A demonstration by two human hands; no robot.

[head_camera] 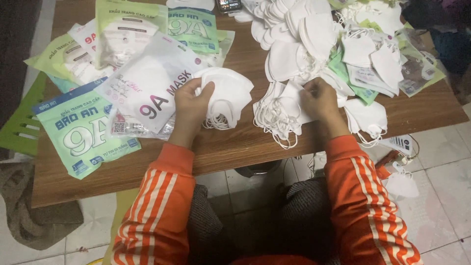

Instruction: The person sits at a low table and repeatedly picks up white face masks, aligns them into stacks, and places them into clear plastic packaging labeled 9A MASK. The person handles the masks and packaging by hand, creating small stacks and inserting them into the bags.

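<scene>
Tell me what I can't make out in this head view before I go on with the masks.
- Count of masks in the stack: the left hand covers part, and the layers blur together.
- What the right hand pinches: its fingers hide the spot on the loose masks.
- Phone: cut off by the top edge.
- Small items beside the wooden table, lower right: too small to identify.
</scene>
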